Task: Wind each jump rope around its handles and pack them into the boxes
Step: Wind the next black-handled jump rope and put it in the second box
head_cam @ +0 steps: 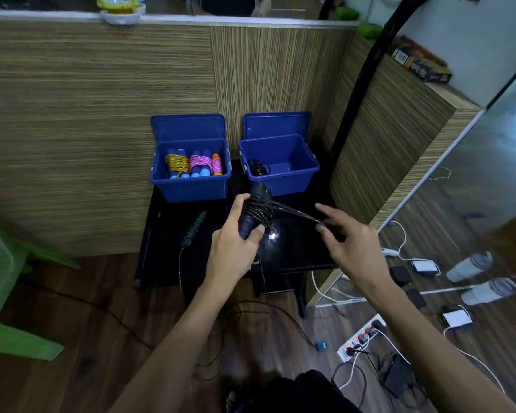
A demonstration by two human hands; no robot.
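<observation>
Left hand (236,234) clenches handles (255,210) above table (295,248), coils half-wound. Right hand (347,236) pinches rope (295,212) taut. Risk: slack tail on floor snags, or tension drops and coils slip before reaching right box (292,181).

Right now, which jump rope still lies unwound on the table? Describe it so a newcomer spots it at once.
Start at the black table below the two blue boxes. Left of the left hand lies a black handle with green bands, its thin cord trailing off the front edge. Unlike the bundles in the left box, nothing is wound around it.
</observation>
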